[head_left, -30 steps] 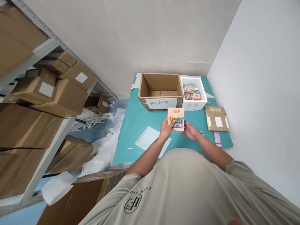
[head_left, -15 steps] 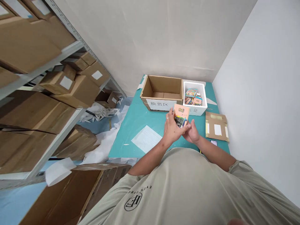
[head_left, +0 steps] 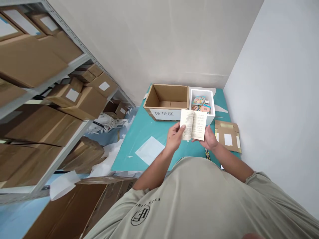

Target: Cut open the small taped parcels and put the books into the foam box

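We've got the left hand (head_left: 174, 137) and right hand (head_left: 208, 139) apart, clamped on opposite edges of an open booklet (head_left: 193, 124), held above the counter (head_left: 139, 139); print too small to read. Behind it: cardboard box (head_left: 165, 99) labelled 换货区, then foam box (head_left: 201, 114) with colourful packs (head_left: 198, 101).

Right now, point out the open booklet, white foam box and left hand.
Open booklet (head_left: 193, 124), head view, on the printed pages.
White foam box (head_left: 213, 103), head view, on its right rim.
Left hand (head_left: 174, 137), head view, on its back.
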Available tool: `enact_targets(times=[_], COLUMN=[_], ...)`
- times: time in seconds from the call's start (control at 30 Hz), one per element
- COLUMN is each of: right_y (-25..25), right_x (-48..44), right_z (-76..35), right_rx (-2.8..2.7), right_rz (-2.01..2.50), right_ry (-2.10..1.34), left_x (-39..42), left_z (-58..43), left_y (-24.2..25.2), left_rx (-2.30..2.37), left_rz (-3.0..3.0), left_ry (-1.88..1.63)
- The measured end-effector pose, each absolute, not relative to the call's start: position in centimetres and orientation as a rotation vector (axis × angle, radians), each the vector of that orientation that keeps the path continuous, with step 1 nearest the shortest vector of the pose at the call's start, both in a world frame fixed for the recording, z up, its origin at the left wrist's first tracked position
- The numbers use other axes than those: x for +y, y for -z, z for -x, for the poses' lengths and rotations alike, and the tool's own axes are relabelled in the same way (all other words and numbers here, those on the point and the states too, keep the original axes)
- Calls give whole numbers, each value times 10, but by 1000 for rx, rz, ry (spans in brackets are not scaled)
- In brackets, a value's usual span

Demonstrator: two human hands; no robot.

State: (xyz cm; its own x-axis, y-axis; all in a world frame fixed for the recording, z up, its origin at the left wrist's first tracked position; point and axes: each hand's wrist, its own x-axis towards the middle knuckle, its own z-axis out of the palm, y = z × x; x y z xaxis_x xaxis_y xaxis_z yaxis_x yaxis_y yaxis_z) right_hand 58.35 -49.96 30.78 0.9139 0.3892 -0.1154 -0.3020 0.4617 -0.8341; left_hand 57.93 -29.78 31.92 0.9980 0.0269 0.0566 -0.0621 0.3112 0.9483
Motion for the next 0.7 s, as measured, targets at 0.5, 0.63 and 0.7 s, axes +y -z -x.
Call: enact_targets(times=[0.5, 0.63, 0.7], right_y=[-326, -326, -325], right_x=[-526, -527, -526], right_z=[-558, -552, -551], right_rx=[-81, -86, -79], right_rz=[984, 971, 967], right_ry=[-370, -355, -345], left_x=[-303, -301, -299], left_z=[-569, -567, -567], left_y=[-333, -333, -332], left_rx=[-11, -20, -21], left_rz=[-969, -968, -971], left_ry=[37, 56, 61])
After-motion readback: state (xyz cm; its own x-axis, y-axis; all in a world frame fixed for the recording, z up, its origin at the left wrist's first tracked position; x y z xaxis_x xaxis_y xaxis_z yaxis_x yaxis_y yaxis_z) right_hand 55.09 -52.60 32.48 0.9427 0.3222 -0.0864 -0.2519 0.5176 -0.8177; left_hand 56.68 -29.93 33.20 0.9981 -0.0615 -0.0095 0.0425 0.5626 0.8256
